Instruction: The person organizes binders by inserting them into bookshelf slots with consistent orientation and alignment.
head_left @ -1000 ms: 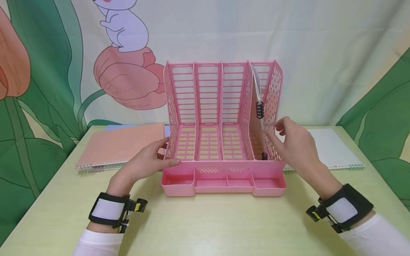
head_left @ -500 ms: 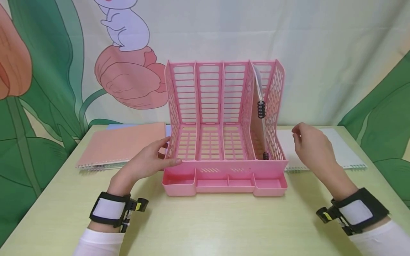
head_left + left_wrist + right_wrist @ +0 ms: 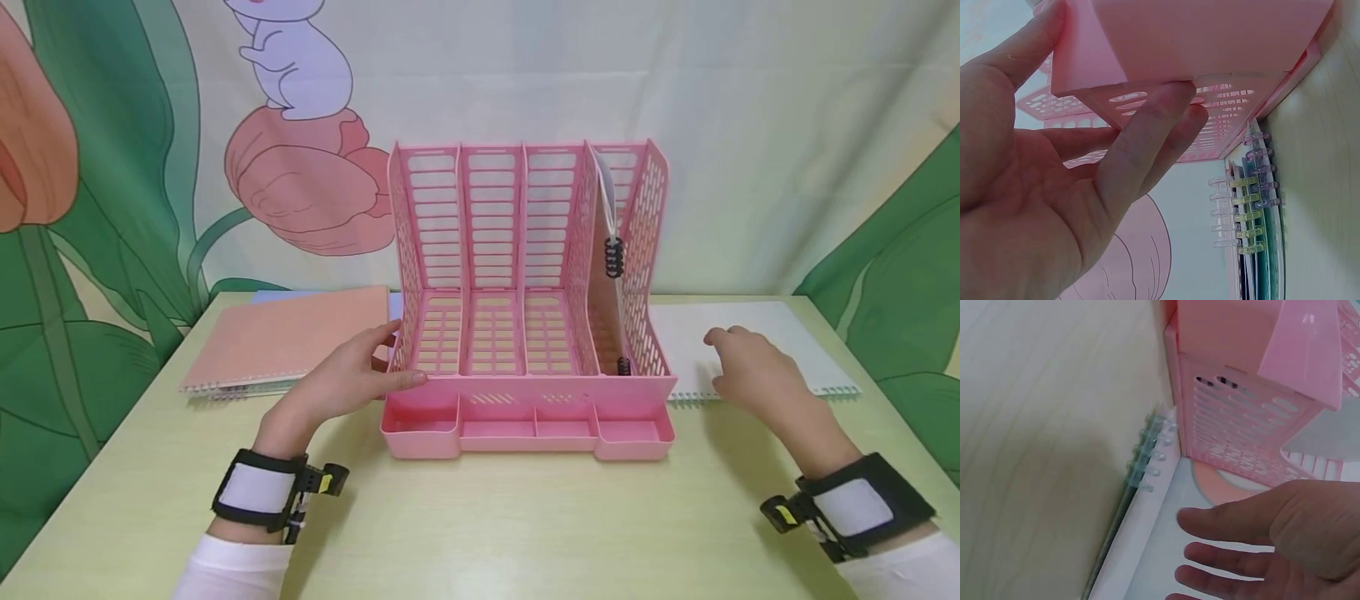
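Near the back edge of the tabletop, our left hand grips the pink rack: one filed notebook stands rightmost, peach stack and white notebook lie outside; our right hand's fingers hang free.

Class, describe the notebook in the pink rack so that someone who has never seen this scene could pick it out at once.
On the table stands a four-slot pink rack. In the rightmost slot is the notebook. Unlike the peach notebook and white notebook lying flat beside the rack, it stands upright with black rings.
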